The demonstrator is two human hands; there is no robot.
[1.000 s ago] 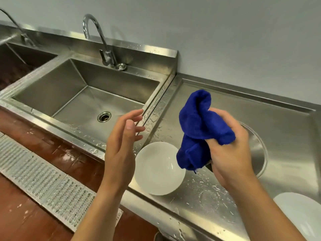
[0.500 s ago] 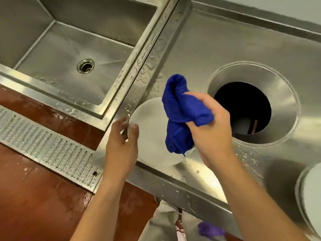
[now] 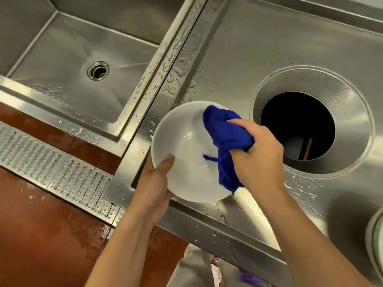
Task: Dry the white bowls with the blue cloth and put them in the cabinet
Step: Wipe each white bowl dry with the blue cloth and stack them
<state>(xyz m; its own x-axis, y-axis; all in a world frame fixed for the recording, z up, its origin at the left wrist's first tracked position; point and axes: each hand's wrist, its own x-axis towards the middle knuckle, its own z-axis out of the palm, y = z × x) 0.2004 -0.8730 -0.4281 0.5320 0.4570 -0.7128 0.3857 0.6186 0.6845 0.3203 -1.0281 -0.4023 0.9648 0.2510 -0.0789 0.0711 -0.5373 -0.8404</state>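
My left hand (image 3: pixel 154 183) grips a white bowl (image 3: pixel 182 150) by its near-left rim, thumb over the edge, holding it tilted above the wet steel counter (image 3: pixel 238 65). My right hand (image 3: pixel 257 154) clutches a bunched blue cloth (image 3: pixel 226 141) and presses it into the right side of the bowl's inside. Water glints on the bowl's bottom. More white bowls (image 3: pixel 376 245) show only as an edge at the far right of the counter. No cabinet is in view.
A round black opening (image 3: pixel 297 125) is cut into the counter right of the bowl. A steel sink basin (image 3: pixel 83 59) with a drain lies to the left. Below are a wet red floor (image 3: pixel 41 235) and a perforated metal grate (image 3: pixel 51 162).
My left hand has closed on the bowl's rim and lifted it off the counter, tilting it toward me. My right hand has brought the cloth down into the bowl.
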